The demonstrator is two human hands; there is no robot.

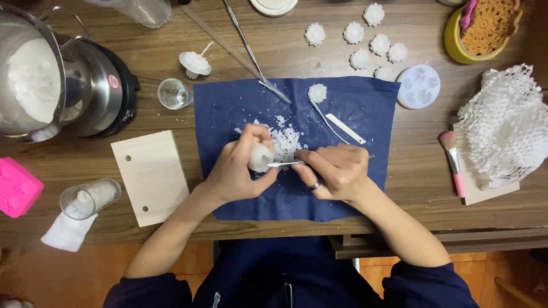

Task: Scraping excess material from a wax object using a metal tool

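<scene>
The left hand (237, 171) has its fingers closed around a small white wax piece (260, 158), rounded and pale, held just above the middle of a dark blue cloth (365, 102) spread on the wooden bench (416, 171). The right hand (338, 171), a ring on one finger, grips a thin metal carving tool (283, 164) whose tip touches the wax piece's right side. Just beyond the hands, a heap of white wax shavings (285, 140) lies on the cloth, with a small white wax flower (317, 92) and a flat white stick (345, 128) farther off.

Far across the bench sits a cluster of finished wax flowers (371, 43), and right of the cloth a round pale silicone mould (418, 86). A pink-handled brush (455, 162) lies at the right beside white netted foam wrap (505, 125). At the left stand a metal melting pot (51, 80), a small glass (173, 93), a light wooden board (151, 177) and a pink mould (16, 187).
</scene>
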